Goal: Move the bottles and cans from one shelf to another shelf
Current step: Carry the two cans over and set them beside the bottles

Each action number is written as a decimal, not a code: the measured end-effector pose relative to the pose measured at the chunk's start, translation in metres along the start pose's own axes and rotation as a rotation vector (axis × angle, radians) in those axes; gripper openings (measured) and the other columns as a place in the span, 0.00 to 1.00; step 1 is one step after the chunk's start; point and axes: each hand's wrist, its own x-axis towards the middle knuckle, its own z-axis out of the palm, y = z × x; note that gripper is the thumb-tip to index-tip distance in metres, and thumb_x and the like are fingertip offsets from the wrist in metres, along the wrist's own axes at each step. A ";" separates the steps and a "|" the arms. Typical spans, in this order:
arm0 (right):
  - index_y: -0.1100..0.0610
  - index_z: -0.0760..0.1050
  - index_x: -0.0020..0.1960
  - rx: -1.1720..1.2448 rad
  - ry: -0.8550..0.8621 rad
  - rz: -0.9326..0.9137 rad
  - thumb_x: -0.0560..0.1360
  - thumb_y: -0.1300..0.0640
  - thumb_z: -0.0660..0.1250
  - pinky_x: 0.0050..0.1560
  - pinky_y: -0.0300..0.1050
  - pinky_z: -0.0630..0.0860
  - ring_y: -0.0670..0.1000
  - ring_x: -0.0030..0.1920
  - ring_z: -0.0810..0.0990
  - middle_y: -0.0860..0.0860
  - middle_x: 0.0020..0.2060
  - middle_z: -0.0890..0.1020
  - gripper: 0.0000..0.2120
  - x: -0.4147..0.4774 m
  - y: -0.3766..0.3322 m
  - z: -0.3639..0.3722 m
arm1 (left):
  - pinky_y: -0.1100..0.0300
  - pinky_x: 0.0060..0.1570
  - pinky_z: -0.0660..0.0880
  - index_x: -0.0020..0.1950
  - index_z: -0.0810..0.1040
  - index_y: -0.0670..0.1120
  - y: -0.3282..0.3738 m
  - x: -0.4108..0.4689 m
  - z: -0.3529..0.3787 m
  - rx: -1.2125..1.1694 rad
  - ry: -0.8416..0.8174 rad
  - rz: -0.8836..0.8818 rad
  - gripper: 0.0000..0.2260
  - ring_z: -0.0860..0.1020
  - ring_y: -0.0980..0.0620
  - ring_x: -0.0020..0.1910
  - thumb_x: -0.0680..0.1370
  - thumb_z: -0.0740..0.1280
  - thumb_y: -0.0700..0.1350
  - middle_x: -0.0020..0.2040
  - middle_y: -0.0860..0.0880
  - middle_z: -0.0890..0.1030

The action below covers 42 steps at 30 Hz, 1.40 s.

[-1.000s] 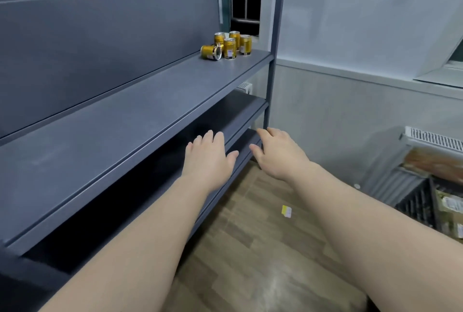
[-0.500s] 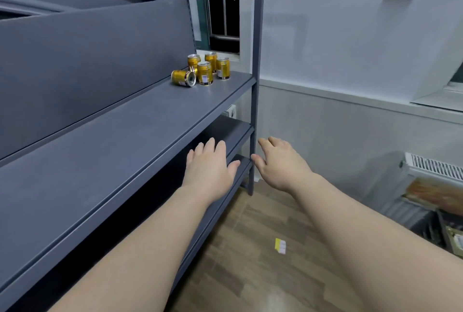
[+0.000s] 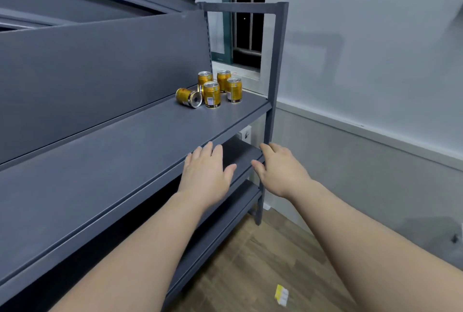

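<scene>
Left hand (image 3: pixel 205 173) and right hand (image 3: pixel 280 171) have been lifted nearer the shelf (image 3: pixel 125 156) edge, both spread and empty; five cans (image 3: pixel 211 94) are left at its far end, one tipped, none apparently moved yet.

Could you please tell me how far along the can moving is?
Done: nothing I can confirm. Five gold cans sit together on one shelf, including one tipped can. In hand: nothing; the left hand and right hand are open, short of them. Left: apparently all five.
</scene>
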 end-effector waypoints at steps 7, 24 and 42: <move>0.58 0.59 0.77 0.010 -0.018 -0.063 0.84 0.45 0.54 0.72 0.51 0.61 0.59 0.72 0.64 0.57 0.72 0.68 0.26 0.098 -0.003 0.011 | 0.45 0.76 0.56 0.79 0.60 0.45 -0.035 0.086 0.012 -0.015 0.000 -0.088 0.28 0.58 0.42 0.78 0.83 0.55 0.59 0.80 0.43 0.60; 0.55 0.46 0.82 0.155 -0.059 -0.047 0.83 0.44 0.59 0.76 0.54 0.59 0.57 0.79 0.55 0.54 0.81 0.54 0.36 0.311 -0.043 0.024 | 0.46 0.74 0.61 0.77 0.62 0.45 -0.129 0.272 0.020 -0.095 0.020 -0.238 0.27 0.63 0.42 0.75 0.83 0.57 0.59 0.78 0.44 0.63; 0.50 0.58 0.76 0.659 0.010 -0.029 0.69 0.46 0.79 0.70 0.51 0.71 0.50 0.70 0.71 0.48 0.71 0.71 0.44 0.420 -0.037 0.048 | 0.45 0.62 0.73 0.79 0.53 0.45 -0.154 0.391 0.042 -0.587 0.190 -0.750 0.33 0.74 0.33 0.64 0.81 0.59 0.61 0.69 0.38 0.72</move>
